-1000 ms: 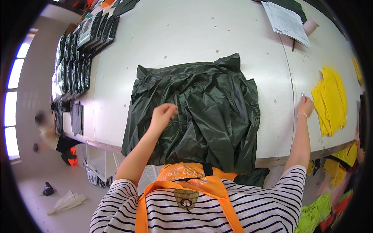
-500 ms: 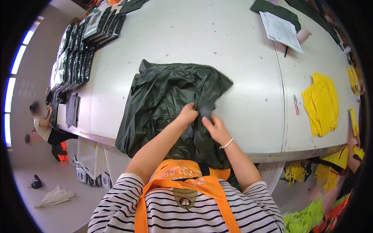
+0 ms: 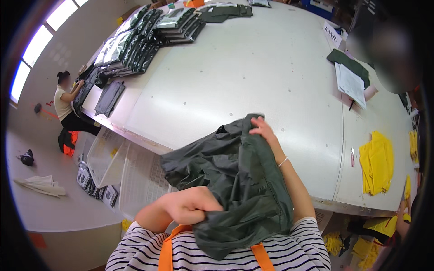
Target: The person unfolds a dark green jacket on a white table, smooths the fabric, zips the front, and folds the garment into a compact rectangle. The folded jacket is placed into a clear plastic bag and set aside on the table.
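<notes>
A dark green rain garment (image 3: 244,180) of thin, slightly shiny fabric lies crumpled over the table's near edge. Its near part hangs over my front, with a long seam running down its right side. Close to my body, my left hand (image 3: 194,205) is closed in a fist on the garment's near left part; cloth hides some of the fingertips. Farther out, my right hand (image 3: 264,129) holds the garment's far edge, its fingers bent over the fabric. My right forearm runs along the garment's right side.
Stacked packaged dark garments (image 3: 135,45) stand at the far left beside a folded grey cloth (image 3: 110,98). To the right lie a small cutter (image 3: 352,156), a yellow garment (image 3: 376,162) and papers (image 3: 350,83). Mesh bins (image 3: 142,180) sit below the edge. Another person (image 3: 68,101) works at left.
My hands have moved apart: the left toward my body, the right outward. The garment has been drawn nearer and now covers my front. My view has shifted left and up.
</notes>
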Available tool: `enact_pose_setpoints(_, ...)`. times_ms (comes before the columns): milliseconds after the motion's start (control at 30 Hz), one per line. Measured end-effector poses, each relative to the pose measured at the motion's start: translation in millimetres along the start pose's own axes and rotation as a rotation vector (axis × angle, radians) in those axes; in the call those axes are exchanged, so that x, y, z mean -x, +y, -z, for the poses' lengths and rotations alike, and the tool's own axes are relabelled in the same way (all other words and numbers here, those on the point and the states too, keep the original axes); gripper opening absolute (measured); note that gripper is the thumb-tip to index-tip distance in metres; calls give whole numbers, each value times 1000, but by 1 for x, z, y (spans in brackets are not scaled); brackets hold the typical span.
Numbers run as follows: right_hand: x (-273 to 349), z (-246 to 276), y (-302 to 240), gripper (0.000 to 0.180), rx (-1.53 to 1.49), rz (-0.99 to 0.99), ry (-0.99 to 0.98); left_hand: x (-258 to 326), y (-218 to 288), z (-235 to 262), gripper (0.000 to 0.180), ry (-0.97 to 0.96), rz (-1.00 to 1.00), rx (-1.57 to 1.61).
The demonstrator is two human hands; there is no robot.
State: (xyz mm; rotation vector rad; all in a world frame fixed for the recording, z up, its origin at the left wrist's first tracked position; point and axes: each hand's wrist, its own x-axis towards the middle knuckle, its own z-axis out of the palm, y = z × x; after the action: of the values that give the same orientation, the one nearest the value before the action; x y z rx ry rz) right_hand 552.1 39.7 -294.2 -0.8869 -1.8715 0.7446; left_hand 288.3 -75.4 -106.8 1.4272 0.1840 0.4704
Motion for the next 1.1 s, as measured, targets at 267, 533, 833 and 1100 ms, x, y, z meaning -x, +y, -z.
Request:
enact_pose_setpoints(267,148,71,-146,12,-110,-643,511,102,40,-36,81,-87,98,-287)
enact_pose_setpoints(533,279,147,-430,20,1422,-1023,337,92,-7,-92,67,28,66,-1168)
enact_pose_setpoints(833,134,269,-533,43,1254,-646,364,58,134,-5,78,634,-58,-1654)
enact_pose_setpoints(1100,-73,276,-431,49,1254,-354,363,4,269,81,54,1142,-436,-1784)
